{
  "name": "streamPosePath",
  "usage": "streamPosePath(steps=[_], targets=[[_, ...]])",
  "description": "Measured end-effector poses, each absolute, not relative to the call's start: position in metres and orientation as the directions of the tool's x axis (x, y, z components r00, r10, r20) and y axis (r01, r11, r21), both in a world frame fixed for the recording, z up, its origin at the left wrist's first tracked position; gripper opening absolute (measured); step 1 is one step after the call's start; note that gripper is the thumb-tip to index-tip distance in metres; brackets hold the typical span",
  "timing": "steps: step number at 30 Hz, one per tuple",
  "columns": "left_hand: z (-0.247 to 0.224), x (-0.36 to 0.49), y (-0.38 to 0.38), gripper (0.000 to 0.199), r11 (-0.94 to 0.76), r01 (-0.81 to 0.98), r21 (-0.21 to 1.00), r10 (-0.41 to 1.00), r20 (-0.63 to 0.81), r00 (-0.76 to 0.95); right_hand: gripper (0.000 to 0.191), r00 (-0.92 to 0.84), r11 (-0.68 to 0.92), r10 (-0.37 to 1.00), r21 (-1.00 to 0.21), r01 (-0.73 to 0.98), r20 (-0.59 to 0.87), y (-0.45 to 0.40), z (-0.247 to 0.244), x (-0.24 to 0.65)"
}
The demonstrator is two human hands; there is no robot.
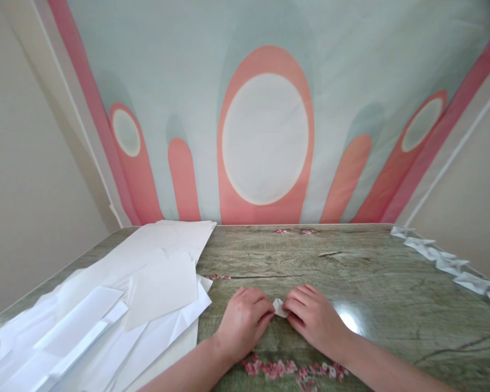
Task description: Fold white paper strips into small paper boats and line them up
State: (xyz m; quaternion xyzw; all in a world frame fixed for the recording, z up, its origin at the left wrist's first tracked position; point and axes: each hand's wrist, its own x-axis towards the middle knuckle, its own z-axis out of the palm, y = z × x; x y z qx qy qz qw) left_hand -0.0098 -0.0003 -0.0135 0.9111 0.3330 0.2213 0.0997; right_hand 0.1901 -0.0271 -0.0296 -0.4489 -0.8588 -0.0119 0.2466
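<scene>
A small folded piece of white paper (279,307) is held between both hands, low over the wood-patterned table (265,256). My left hand (247,318) pinches its left side with fingers closed. On its right side, the fingers of my right hand (312,316) are closed on the same piece. Only the middle of the paper shows, coming to a point at the top; its outer ends are hidden by the fingertips.
Loose white sheets and folded strips (163,288) cover the table's left part. Several folded white paper pieces (451,265) line the right edge. A pink and pale green patterned backdrop (265,136) stands behind the table.
</scene>
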Motion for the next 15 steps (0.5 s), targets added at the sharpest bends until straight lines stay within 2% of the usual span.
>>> streamPosePath(steps=[3,8,15], targets=[[-0.014,-0.01,0.0,0.01,-0.757,0.571,0.319,0.653,0.326,0.684,0.006,-0.487,0.606,0.778,-0.269,0.749,0.396,-0.026,-0.028,0.193],[-0.015,-0.01,0.001,0.011,-0.738,0.588,0.331,0.673,0.304,0.674,0.014,-0.539,0.622,0.782,-0.351,0.7,0.312,-0.022,-0.024,0.199],[-0.016,-0.009,0.002,0.011,-0.681,0.592,0.431,0.726,0.288,0.625,0.018,-0.473,0.506,0.853,-0.57,0.647,0.22,-0.019,-0.016,0.201]])
